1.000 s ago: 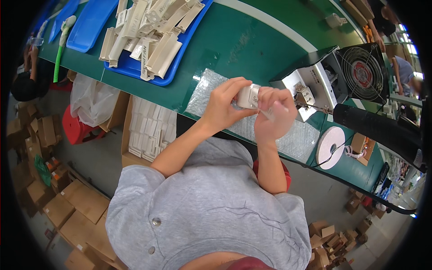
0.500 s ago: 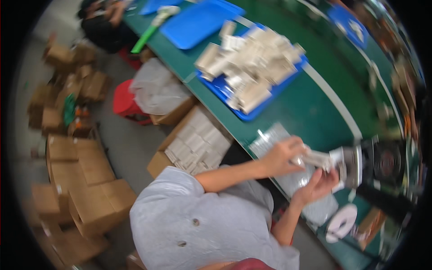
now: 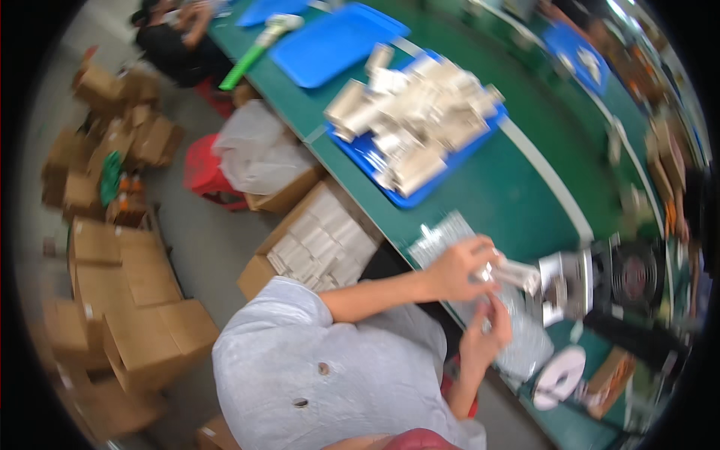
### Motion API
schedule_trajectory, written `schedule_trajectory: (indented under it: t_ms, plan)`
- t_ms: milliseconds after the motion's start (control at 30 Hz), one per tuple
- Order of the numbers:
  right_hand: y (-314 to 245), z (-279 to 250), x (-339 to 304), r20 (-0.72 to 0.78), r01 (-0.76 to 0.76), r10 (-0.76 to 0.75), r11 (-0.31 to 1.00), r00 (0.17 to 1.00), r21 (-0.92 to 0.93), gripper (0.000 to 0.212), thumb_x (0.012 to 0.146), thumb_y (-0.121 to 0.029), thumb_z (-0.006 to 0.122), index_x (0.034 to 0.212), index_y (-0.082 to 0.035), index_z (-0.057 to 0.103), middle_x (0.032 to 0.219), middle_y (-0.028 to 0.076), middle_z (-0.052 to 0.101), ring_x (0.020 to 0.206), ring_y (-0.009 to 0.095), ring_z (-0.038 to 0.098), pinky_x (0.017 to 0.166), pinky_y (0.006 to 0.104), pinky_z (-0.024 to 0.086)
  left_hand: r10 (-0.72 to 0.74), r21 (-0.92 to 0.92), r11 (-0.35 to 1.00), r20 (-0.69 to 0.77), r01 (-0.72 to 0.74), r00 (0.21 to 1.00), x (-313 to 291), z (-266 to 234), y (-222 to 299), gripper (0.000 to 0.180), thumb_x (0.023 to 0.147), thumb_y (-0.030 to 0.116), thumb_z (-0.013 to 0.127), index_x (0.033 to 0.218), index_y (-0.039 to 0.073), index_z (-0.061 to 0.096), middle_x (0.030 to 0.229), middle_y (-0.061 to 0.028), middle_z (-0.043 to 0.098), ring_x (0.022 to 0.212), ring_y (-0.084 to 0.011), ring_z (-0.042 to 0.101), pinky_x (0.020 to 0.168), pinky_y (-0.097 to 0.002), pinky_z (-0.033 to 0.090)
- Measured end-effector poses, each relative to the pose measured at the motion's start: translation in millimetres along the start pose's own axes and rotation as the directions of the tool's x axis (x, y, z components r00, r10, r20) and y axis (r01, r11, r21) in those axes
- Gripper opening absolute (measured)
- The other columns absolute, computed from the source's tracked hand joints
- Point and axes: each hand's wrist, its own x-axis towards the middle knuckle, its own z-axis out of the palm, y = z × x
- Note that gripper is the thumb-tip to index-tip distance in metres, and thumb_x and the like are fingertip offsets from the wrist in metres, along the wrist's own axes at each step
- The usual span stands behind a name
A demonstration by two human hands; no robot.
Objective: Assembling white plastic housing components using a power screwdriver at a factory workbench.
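Note:
A narrow white piece in clear film is in my left hand, whose fingers close round its near end. Its far end points right, toward a metal-fronted machine. Just below it my right hand is raised with the fingers bent in and close together; what they pinch, if anything, is too blurred to make out. Under both hands lies a stack of clear plastic bags on the green table. Farther off, a blue tray is heaped with white wrapped pieces.
An open carton of white pieces stands beside the table, near a red stool. Brown cartons fill the left floor. A white roll lies right of me. A person sits at the far left, by another blue tray.
My right hand has drawn back from the wrapped piece's far end, moving left and down, and its fingers have bent in. My left hand keeps hold of the piece.

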Motion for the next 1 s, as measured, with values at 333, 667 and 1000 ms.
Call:
schedule_trajectory:
  t_ms: [333, 667, 1000]
  plan:
    - [-59.3, -85.6, 76.6, -0.808, 0.505, -0.298, 0.863, 0.508, -0.001, 0.080, 0.088, -0.013, 0.079, 0.149, 0.009, 0.032, 0.144, 0.024, 0.050, 0.130, 0.032, 0.053, 0.102, 0.0383, 0.047, -0.029, 0.005, 1.000, 0.029, 0.029, 0.999, 7.2, -4.3, 1.7, 0.053, 0.073, 0.018, 0.093, 0.117, 0.002, 0.068, 0.120, -0.0159, 0.063, 0.084, -0.0216, 0.068, 0.061, -0.0305, 0.054]
    - [-45.6, -169.4, 115.2, -0.282, 0.415, -0.362, 0.373, 0.889, 0.830, 0.065, 0.092, -0.030, 0.075, 0.140, 0.002, 0.047, 0.091, 0.005, 0.048, 0.088, 0.017, 0.044, 0.086, 0.0373, 0.035, -0.061, -0.060, 0.996, 0.110, 0.068, 0.992, 4.9, -5.3, -2.3, 0.059, 0.071, 0.013, 0.093, 0.122, 0.003, 0.064, 0.123, -0.0133, 0.064, 0.092, -0.0191, 0.066, 0.067, -0.0297, 0.055]
    - [-67.3, -154.9, 153.1, -0.613, 0.467, -0.030, 0.677, 0.789, 0.569, 0.016, 0.090, -0.001, 0.073, 0.103, -0.004, 0.062, 0.072, 0.003, 0.054, 0.059, 0.013, 0.051, 0.061, 0.0325, 0.044, 0.000, -0.038, 0.999, 0.105, 0.004, 0.995, 10.8, 7.5, -3.4, 0.063, 0.068, 0.022, 0.097, 0.124, 0.007, 0.072, 0.115, -0.0094, 0.064, 0.077, -0.0137, 0.064, 0.057, -0.0254, 0.054]
